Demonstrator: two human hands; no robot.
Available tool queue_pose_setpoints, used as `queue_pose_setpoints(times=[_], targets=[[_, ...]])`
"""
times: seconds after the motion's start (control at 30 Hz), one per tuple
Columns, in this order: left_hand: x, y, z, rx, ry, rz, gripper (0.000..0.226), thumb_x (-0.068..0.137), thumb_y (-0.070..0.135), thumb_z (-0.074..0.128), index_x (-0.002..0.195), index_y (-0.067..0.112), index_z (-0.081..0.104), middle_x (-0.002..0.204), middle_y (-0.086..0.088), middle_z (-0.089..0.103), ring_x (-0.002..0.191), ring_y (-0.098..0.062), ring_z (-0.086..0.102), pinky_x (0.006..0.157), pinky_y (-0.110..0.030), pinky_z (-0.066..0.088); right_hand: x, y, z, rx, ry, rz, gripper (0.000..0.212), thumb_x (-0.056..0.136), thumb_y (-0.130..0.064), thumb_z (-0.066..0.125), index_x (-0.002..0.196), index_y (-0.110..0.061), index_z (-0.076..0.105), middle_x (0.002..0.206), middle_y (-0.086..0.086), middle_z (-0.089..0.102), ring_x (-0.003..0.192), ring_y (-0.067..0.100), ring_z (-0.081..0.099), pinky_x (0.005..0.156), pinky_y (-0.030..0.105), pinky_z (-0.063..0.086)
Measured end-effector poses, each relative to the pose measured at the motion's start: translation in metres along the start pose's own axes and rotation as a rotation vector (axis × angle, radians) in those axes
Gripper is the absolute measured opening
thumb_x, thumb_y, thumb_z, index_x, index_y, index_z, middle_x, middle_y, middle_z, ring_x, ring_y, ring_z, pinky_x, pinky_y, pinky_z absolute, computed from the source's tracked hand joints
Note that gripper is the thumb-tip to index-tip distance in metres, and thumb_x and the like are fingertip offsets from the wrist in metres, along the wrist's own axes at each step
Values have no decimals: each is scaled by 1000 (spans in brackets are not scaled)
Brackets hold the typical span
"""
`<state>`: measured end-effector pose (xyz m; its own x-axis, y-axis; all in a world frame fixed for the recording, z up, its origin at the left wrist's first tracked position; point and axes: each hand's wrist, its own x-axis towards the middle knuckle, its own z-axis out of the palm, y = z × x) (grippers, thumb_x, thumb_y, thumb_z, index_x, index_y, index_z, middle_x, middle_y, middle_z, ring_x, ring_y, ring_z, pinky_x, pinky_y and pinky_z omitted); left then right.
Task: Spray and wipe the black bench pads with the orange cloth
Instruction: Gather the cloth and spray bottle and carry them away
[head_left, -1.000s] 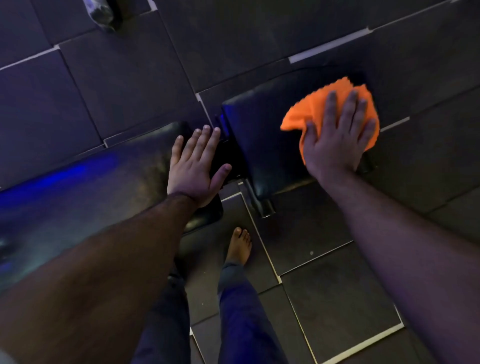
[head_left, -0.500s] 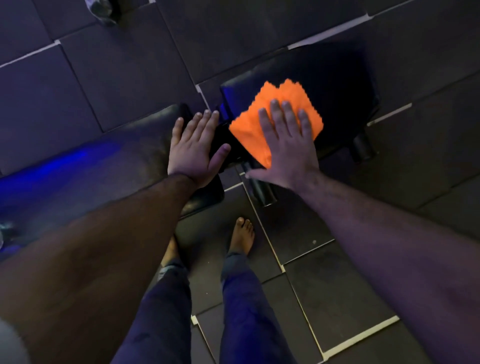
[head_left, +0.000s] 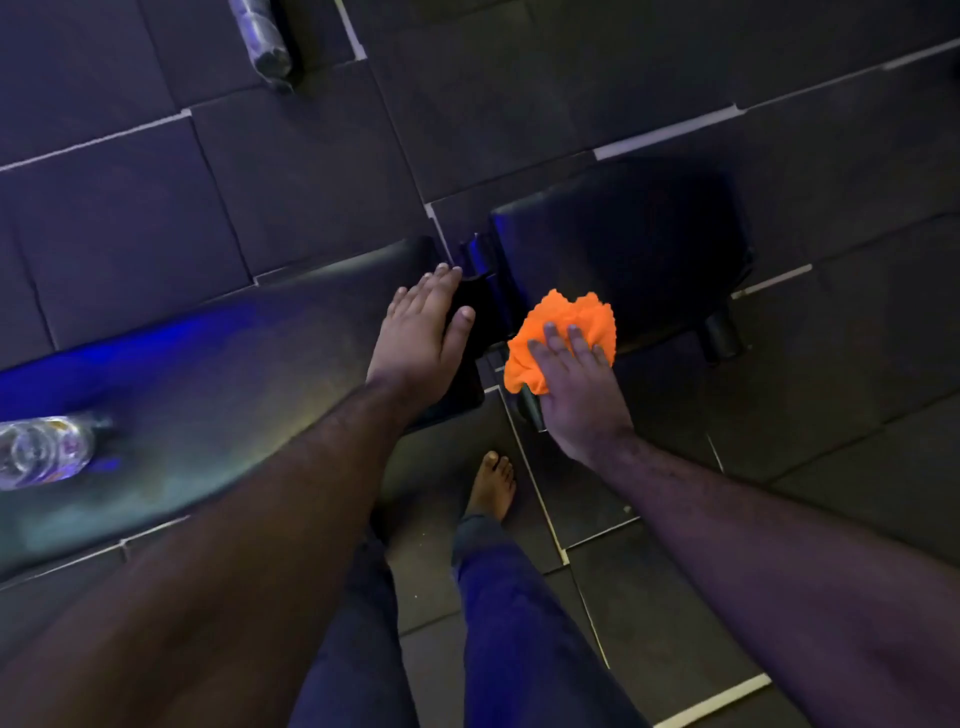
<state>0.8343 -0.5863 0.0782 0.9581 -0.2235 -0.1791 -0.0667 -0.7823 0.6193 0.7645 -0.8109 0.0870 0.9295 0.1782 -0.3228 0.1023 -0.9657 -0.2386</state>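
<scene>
Pressing the orange cloth (head_left: 566, 319) at the edge of the small pad (head_left: 634, 249), the flat right hand (head_left: 579, 387) could slip off; the left hand (head_left: 421, 332) lay flat on the long pad (head_left: 234, 374).

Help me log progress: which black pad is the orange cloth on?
The smaller right pad: the right hand presses the orange cloth at its near left corner. The long left pad holds the left hand, no cloth.

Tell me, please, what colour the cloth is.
The cloth under the right hand is bright orange; the head view shows it.
</scene>
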Motion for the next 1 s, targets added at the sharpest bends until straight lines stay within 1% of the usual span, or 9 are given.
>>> queue_pose_setpoints(times=[0.13, 0.27, 0.37, 0.5, 0.6, 0.7, 0.77, 0.87, 1.0], targets=[[-37, -22, -37, -208, 148, -137, 58, 112, 42, 39, 160, 12, 50, 164, -9, 52, 153, -23, 46, 127, -37, 34, 13, -71, -12, 119, 227, 91, 46, 87, -22, 59, 132, -16, 71, 131, 11, 66, 126, 40, 58, 109, 60, 40], [-94, -68, -76, -375, 433, -362, 48, 107, 51, 48, 138, 19, 67, 127, 7, 73, 117, -2, 65, 101, -15, 48, 30, -154, -20, 429, 239, 45, 43, 93, -21, 52, 132, -12, 67, 118, 11, 72, 108, 38, 65, 92, 50, 52], [-134, -106, -97, -369, 784, -745, 36, 101, 57, 57, 93, 22, 66, 79, 10, 65, 76, -7, 59, 79, -32, 52, 35, -215, -10, 589, 238, 23, 39, 96, -12, 59, 135, -10, 60, 114, 14, 71, 100, 37, 67, 80, 40, 52], [-187, -160, -124, -438, 1189, -1250, 47, 92, 57, 77, 87, 13, 62, 82, -4, 63, 83, -32, 64, 87, -40, 46, 36, -285, 20, 671, 184, -37, 29, 102, -11, 61, 130, -6, 61, 107, 15, 72, 94, 38, 68, 78, 46, 55], [-210, -198, -146, -319, 1244, -1136, 98, 67, 66, 91, 135, 1, 62, 126, -16, 66, 120, -36, 63, 107, -37, 43, 39, -329, 38, 687, 152, -67, 29, 101, -15, 57, 128, -9, 64, 110, 10, 73, 96, 35, 69, 81, 45, 56], [-203, -237, -172, -576, 1101, -798, 134, 63, 48, 102, 168, 14, 26, 149, -25, 56, 132, -44, 62, 117, -52, 50, 42, -362, 57, 666, 203, -130, 23, 100, -13, 63, 121, -8, 70, 119, 10, 69, 106, 31, 65, 92, 46, 55], [-197, -259, -186, -697, 989, -721, 111, 75, 45, 94, 165, 25, 33, 137, -21, 66, 118, -38, 71, 104, -52, 58, 46, -377, 68, 625, 222, -125, 22, 101, -14, 67, 122, -10, 72, 121, 9, 64, 110, 20, 59, 96, 40, 53], [-203, -281, -201, -626, 1021, -722, 54, 89, 58, 75, 119, 15, 65, 89, 13, 72, 84, -15, 73, 84, -48, 61, 45, -405, 78, 675, 202, -92, 22, 102, -15, 66, 123, -9, 70, 115, -5, 65, 100, -5, 52, 94, 25, 49], [-254, -298, -233, -498, 1135, -666, 35, 96, 56, 72, 95, 24, 58, 77, 29, 63, 70, 4, 60, 74, -24, 55, 33, -465, 87, 707, 105, -104, 30, 98, -13, 73, 127, -13, 69, 117, -12, 65, 108, 5, 60, 100, 28, 49]])
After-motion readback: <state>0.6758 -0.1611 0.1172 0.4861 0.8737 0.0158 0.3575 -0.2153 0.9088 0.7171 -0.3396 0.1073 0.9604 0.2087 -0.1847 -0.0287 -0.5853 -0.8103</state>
